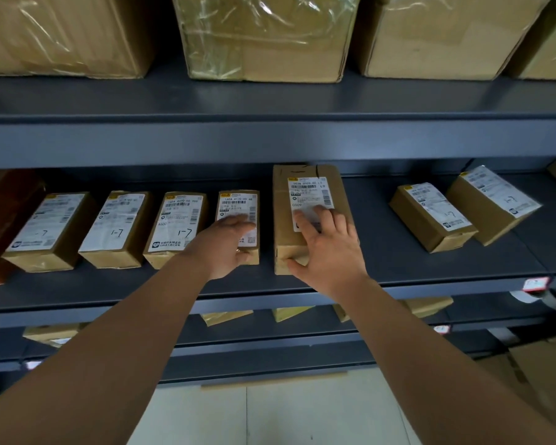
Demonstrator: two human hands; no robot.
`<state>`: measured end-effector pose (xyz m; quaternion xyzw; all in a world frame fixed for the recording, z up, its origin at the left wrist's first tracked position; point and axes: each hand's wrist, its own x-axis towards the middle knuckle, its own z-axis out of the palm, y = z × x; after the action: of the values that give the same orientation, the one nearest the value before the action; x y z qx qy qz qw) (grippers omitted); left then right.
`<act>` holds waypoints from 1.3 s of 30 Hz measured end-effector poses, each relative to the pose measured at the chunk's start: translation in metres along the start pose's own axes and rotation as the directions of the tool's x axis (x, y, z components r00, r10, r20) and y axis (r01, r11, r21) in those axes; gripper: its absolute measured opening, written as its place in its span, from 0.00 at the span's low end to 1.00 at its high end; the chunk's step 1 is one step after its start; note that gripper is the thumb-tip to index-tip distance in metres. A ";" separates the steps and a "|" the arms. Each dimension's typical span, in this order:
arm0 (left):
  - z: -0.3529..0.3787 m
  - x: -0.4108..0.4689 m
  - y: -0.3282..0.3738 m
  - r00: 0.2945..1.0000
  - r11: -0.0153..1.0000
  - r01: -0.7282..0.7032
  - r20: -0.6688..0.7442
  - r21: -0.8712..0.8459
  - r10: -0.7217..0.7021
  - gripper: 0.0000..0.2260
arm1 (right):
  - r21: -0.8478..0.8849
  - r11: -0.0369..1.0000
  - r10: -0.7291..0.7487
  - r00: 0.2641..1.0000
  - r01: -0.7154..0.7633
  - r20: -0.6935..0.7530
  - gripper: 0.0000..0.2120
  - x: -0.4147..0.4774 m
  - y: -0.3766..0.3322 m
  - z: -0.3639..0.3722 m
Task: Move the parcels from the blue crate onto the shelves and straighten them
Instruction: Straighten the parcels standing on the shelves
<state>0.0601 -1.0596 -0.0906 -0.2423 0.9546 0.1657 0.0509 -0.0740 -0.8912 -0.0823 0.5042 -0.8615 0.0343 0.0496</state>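
My right hand (326, 252) lies flat, fingers apart, on the big box (305, 200); my left hand (225, 245), fingers together, touches 1 small box (238, 203).

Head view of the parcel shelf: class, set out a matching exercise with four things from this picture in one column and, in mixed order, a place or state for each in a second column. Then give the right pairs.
Things
1. left hand
2. right hand
3. big wrapped box
4. two tilted parcels

Places or states
A. on the shelf above
B. lies on the tallest parcel in the row
C. apart from the row, far right of the middle shelf
D. lies on the small parcel just left of the tallest one

Pairs: 1-D, 2-B, 3-A, 4-C
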 end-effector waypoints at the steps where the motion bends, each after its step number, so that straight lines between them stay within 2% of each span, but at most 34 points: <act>1: -0.003 -0.001 0.004 1.000 1.000 0.012 -0.008 -0.014 -0.012 0.27 | 0.024 1.000 -0.004 1.000 0.004 0.010 0.40 0.000 0.001 -0.003; 4: -0.014 -0.006 0.025 0.990 0.997 0.026 -0.135 -0.068 -0.035 0.23 | 0.118 0.993 -0.025 1.000 0.024 0.010 0.40 -0.004 0.012 -0.012; 8: -0.028 -0.010 0.069 0.937 0.996 -0.019 -0.349 -0.090 -0.014 0.19 | 0.207 0.978 -0.018 0.996 0.037 -0.092 0.34 -0.011 0.046 -0.025; 14: -0.015 0.017 0.167 0.889 0.990 -0.115 -0.454 -0.084 0.065 0.18 | 0.181 0.983 0.009 0.993 0.012 -0.115 0.30 -0.031 0.150 -0.031; 17: 0.003 0.042 0.219 0.894 0.988 -0.144 -0.436 -0.061 0.103 0.18 | 0.130 0.991 0.005 0.997 0.005 -0.076 0.30 -0.042 0.215 -0.030; 21: 0.029 0.084 0.286 0.931 0.993 -0.115 -0.349 -0.016 0.103 0.21 | 0.054 0.998 0.018 1.000 -0.016 -0.025 0.30 -0.051 0.298 -0.036; 27: 0.067 0.143 0.355 0.974 0.991 -0.098 -0.197 0.086 0.113 0.25 | -0.063 0.995 0.082 0.989 -0.075 0.124 0.39 -0.044 0.389 -0.034; 31: 0.087 0.163 0.368 0.989 0.986 -0.085 -0.110 0.146 0.102 0.24 | -0.008 0.998 0.069 0.976 -0.069 0.208 0.38 -0.040 0.408 -0.020; 34: 0.096 0.160 0.360 0.983 0.983 -0.079 -0.151 0.164 0.104 0.23 | 0.011 0.999 0.042 0.991 -0.044 0.124 0.35 -0.043 0.404 -0.012; 39: 0.091 0.143 0.329 0.983 0.991 -0.084 -0.155 0.101 0.099 0.23 | 0.028 0.999 -0.016 0.999 0.015 0.041 0.30 -0.044 0.381 -0.008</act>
<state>-0.2220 -0.8202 -0.1053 -0.2078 0.9725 0.1030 -0.0219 -0.3844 -0.6655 -0.0836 0.5122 -0.8578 0.0355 0.0253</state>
